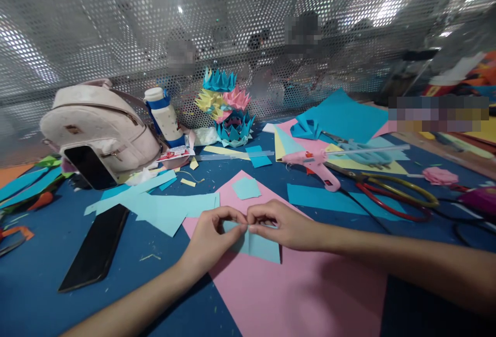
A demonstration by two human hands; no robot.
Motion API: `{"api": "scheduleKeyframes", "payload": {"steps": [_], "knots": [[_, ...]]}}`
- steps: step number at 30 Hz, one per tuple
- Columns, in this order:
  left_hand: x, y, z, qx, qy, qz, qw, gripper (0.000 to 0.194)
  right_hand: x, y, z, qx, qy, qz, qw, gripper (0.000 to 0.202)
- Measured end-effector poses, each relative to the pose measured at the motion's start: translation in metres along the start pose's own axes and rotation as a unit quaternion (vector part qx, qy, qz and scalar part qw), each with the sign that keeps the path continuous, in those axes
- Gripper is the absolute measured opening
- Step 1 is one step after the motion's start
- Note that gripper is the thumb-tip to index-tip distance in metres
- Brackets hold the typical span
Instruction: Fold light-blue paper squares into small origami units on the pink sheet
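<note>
A light blue piece of paper with a crease down its middle is held over a large pink sheet. My left hand pinches its top edge between thumb and fingers. Close against it, my right hand pinches the same edge, the fingertips of both hands nearly meeting at the crease. Just beyond the hands, a small light blue piece lies on the pink sheet's far corner.
A pink glue gun and scissors lie at the right. Folded paper flowers stand behind. At the left are a backpack, a bottle, a dark phone and light blue scraps.
</note>
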State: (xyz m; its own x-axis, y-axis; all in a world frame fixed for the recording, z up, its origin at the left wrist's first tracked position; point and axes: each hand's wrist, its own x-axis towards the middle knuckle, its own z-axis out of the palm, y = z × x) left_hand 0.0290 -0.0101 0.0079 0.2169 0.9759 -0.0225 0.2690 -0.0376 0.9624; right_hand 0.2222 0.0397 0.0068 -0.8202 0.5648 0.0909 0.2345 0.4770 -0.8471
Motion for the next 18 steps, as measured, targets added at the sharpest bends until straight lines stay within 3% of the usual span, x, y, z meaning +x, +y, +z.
{"api": "scheduleKeyframes", "payload": {"steps": [10, 18], "knots": [[0.0001, -0.0014, 0.0005, 0.011, 0.003, -0.01, 1.0, 0.008, 0.0017, -0.0009, -0.0019, 0.023, -0.007, 0.011, 1.0, 0.02], [0.0029, -0.0078, -0.0071, 0.014, -0.018, -0.001, 1.0, 0.008, 0.0022, -0.0035, -0.0027, 0.046, 0.028, 0.019, 0.998, 0.019]]}}
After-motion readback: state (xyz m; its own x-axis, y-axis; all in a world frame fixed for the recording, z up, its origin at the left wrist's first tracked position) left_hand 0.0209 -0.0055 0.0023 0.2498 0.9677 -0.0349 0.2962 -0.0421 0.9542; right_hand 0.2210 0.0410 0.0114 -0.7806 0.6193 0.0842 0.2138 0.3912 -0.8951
